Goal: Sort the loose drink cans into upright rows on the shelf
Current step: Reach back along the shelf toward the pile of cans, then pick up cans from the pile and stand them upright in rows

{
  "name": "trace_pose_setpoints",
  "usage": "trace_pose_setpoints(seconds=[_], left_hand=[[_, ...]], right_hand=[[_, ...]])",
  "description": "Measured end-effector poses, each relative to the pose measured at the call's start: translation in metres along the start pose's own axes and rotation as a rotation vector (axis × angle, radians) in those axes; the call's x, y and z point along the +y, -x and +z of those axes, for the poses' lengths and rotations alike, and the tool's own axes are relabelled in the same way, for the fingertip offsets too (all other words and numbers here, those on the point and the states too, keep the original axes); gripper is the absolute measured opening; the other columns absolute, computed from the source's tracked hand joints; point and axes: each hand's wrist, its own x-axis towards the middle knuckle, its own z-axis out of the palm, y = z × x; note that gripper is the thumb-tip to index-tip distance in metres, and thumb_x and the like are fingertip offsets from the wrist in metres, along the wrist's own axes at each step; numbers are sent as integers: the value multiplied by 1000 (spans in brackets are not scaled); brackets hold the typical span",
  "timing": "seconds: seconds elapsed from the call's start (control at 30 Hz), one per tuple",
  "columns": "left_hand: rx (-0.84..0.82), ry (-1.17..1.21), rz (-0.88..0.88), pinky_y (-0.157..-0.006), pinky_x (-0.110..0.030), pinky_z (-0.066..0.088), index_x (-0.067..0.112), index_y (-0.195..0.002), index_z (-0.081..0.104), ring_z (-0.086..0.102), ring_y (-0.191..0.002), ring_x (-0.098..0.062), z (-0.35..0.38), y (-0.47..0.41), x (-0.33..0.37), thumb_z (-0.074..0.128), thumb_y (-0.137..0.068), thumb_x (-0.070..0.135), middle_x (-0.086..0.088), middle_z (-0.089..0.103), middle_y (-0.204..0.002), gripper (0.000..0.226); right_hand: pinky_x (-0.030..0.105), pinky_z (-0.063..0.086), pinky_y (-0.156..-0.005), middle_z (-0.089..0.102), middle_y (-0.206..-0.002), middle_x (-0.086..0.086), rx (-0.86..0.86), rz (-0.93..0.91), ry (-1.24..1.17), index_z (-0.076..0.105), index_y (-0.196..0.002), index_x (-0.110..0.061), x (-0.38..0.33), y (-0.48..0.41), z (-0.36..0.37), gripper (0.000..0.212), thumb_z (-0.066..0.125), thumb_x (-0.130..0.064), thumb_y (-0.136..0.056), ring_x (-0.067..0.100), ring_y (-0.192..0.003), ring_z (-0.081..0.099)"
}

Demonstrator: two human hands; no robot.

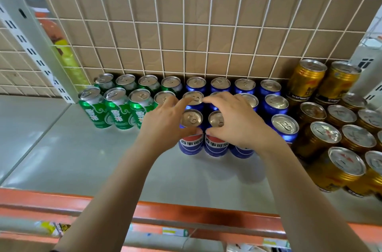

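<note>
Together, left hand (165,125) and right hand (233,125) pinch two upright blue cans (191,127), fingers curled, mid-shelf (82,158).

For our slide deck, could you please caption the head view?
Both hands, left and right, steady two front blue cans between green cans and gold cans on the shelf.

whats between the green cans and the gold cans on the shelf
In the head view, upright blue cola cans fill the stretch between the green cans and gold cans; both hands reach over them.

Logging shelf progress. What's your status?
Left hand and right hand each grip a front-row blue can. Green cans left, gold cans right. Nothing in the way.
</note>
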Motion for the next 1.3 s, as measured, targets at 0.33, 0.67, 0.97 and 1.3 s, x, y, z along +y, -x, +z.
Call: trace_pose_setpoints(seconds=[0.33,0.67,0.97,1.3], left_hand=[[100,-109,-240,-117,-44,8,25,-150,4,3,-146,-26,-18,76,-95,47,-89,54,-2,3,-159,80],[110,-114,-564,-110,-41,25,27,-147,22,26,-138,-31,-68,197,-262,45,-92,48,-9,15,-156,63],[129,-76,-708,-101,-40,34,26,-143,30,35,-132,-29,-111,292,-404,49,-91,45,-5,27,-150,59],[150,-43,-818,-98,-36,37,25,-139,35,40,-128,-28,-125,326,-511,49,-91,43,-5,34,-144,53]], right_hand=[[46,28,-107,42,-134,8,62,-243,103,40,-138,-20,-118,-37,45,59,61,-38,-86,32,-124,36],[44,35,-103,43,-133,8,-89,-423,146,41,-136,-18,-308,-69,133,56,57,-43,-88,31,-123,38],[38,31,-104,41,-136,6,-132,-542,120,43,-136,-22,-481,-95,205,55,58,-41,-86,30,-125,37],[37,33,-100,42,-133,5,-211,-650,117,46,-132,-22,-588,-146,254,51,59,-39,-85,30,-121,39]])
